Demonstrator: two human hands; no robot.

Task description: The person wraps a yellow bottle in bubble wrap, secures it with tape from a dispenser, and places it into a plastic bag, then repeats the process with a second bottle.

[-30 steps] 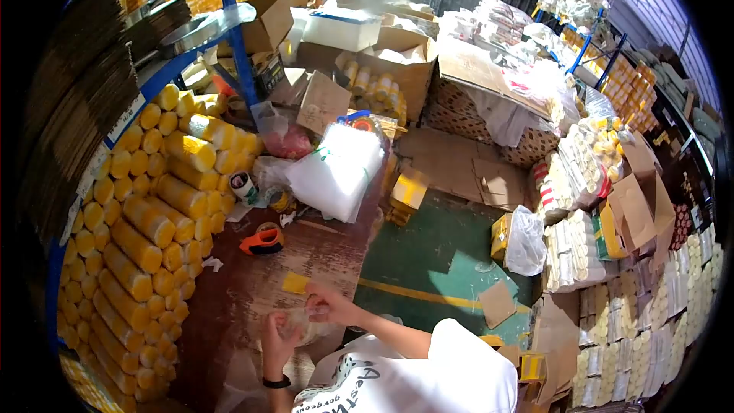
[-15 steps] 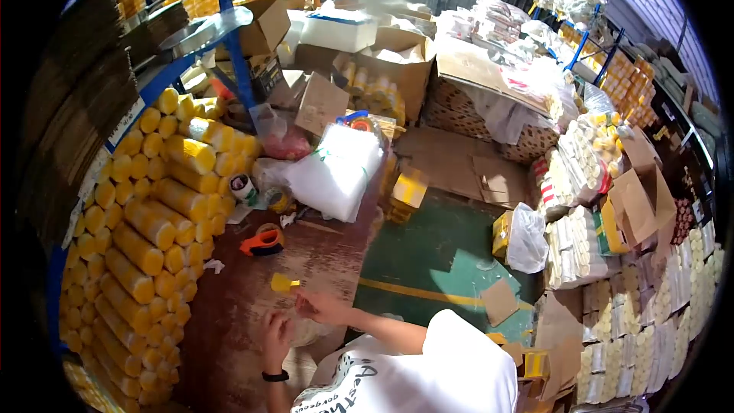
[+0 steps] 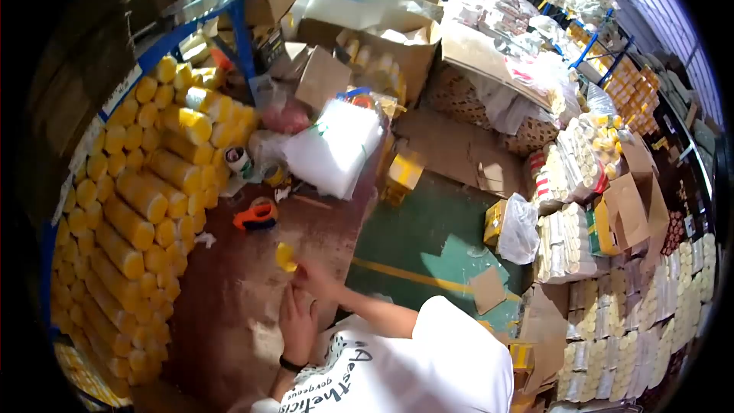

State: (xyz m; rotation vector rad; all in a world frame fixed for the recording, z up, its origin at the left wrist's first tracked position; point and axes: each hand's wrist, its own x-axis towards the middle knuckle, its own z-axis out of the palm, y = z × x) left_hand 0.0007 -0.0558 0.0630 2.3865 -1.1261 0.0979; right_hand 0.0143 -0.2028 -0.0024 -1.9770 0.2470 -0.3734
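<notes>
My right hand (image 3: 319, 281) reaches in over the reddish-brown tabletop (image 3: 229, 291), somewhat blurred, its fingers pinched at a small yellow piece (image 3: 286, 257). What kind of piece it is cannot be made out. Just below, my left hand (image 3: 298, 323) is raised with its fingers stretched out, close against the right hand; nothing shows in it. A dark band (image 3: 290, 365) circles the left wrist. Farther up the table lies an orange tape dispenser (image 3: 256, 215), apart from both hands.
Yellow-ended rolls (image 3: 138, 222) are stacked along the left. A white plastic-wrapped bundle (image 3: 336, 149) and a tape roll (image 3: 238, 159) lie at the table's far end. Green floor (image 3: 405, 237) runs to the right, with cardboard pieces (image 3: 487, 291) and stacked pale rolls (image 3: 612, 321) beyond.
The yellow piece has turned from lying wide to standing taller at the right hand's fingers. My left hand has come closer to the right, its fingers straighter. The whole view has shifted slightly.
</notes>
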